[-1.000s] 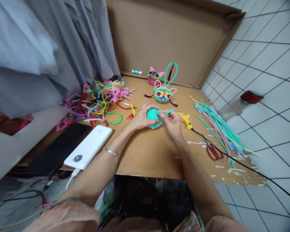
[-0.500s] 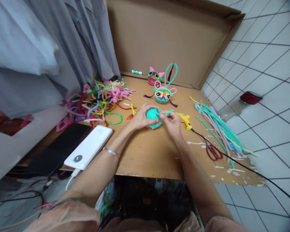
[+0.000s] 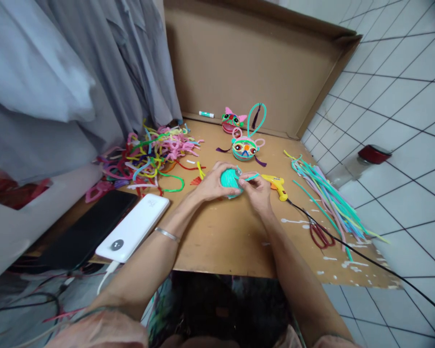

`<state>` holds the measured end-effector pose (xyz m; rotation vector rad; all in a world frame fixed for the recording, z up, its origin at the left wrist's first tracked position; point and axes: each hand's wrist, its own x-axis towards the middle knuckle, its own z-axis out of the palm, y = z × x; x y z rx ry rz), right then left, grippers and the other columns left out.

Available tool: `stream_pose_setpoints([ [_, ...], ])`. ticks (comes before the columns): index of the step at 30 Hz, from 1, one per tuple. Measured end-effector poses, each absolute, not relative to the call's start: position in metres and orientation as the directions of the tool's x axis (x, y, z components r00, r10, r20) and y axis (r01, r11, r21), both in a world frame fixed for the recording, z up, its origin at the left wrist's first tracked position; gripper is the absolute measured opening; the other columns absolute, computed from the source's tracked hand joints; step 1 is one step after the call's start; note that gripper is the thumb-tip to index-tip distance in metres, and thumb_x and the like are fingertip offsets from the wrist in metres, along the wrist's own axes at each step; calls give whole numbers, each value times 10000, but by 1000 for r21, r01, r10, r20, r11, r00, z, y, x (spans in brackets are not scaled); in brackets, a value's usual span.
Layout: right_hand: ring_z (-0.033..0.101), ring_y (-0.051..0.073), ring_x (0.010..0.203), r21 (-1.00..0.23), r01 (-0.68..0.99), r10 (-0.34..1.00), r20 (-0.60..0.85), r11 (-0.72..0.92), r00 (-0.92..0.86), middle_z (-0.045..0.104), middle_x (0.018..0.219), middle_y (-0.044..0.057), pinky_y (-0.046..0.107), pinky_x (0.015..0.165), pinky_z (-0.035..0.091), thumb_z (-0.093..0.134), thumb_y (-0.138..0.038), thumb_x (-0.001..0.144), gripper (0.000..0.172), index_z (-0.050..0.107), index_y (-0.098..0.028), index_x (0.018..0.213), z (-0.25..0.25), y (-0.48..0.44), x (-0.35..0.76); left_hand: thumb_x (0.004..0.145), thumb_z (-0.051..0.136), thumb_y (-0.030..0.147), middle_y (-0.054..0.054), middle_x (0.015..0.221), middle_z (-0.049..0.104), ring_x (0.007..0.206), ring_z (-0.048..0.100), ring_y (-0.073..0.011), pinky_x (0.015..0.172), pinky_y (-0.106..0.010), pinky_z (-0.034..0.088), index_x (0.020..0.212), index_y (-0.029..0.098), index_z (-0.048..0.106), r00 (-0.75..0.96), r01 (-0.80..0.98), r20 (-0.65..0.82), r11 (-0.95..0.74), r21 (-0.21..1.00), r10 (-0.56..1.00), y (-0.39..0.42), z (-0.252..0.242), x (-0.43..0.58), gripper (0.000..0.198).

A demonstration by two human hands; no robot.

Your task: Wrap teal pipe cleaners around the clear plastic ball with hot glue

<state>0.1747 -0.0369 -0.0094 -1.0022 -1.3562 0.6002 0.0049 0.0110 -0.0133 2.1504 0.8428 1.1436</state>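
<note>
Beyond the spot between the hands, at twelve o'clock, a brown cardboard panel (image 3: 253,67) stood on edge at the back of the wide surface (image 3: 224,241). Toward ten o'clock lay a tangled pile of fuzzy stems (image 3: 148,157) in many colours, and between three and four a bundle of straight stems (image 3: 322,198). At eight rested a white power bank (image 3: 139,224). The left hand (image 3: 214,183), at nine, was rounded and fairly wide about its load; the right hand (image 3: 258,194), toward four, was drawn to a narrow pinch. Further out at four lay red-handled scissors (image 3: 321,234), at one sat a round figure with pink ears (image 3: 245,149), and at three, just past the right hand, lay a yellow glue gun (image 3: 281,188). Dead centre was the turquoise ball (image 3: 229,181), cupped by the left hand; whether it touched the surface could not be told. Smaller was the turquoise strip (image 3: 253,177), caught between the right thumb and fingertips, its inner end at or very near the ball, its free end toward two o'clock. Handling these well seemed to call for a steady, light left hold that would not crush or drag the covering, the ball turned rather than the right wrist twisted, and the strip guided from close beside the ball, laid snug without gaps or overlaps.
</note>
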Motion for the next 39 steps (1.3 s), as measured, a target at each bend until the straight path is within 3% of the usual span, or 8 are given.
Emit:
stream_pose_setpoints([
  [4,663,182,807,-857,158,840,514,491,176,705,794,18,338,779,543,733,-355,721,132,688,-232,707,-11,-36,174,520,905,508,-116,1286,564,1232,548,-311,1089,-485,440,1247,216,557,456,303,529,-684,664,716,10,-17,5,857],
  [14,660,191,855,-861,175,845,504,477,178,697,808,19,368,845,544,737,-392,725,164,693,-235,706,-8,-38,175,636,808,388,-96,1230,609,1217,561,-289,1072,-462,455,1218,225,580,402,350,575,-700,623,713,2,-17,11,647],
  [28,656,182,883,-845,197,841,525,497,131,685,856,8,361,879,515,752,-297,759,40,740,-262,773,-4,-42,181,608,830,382,-109,1239,612,1173,594,-281,1041,-455,494,1206,205,589,321,288,564,-645,707,761,0,-24,18,668],
  [39,644,181,892,-819,267,833,546,508,90,683,880,16,356,858,519,746,-279,768,39,755,-264,803,-5,-42,183,604,837,321,-102,1264,596,1163,606,-277,1011,-439,516,1248,220,542,310,297,535,-615,731,786,-3,-22,18,716],
])
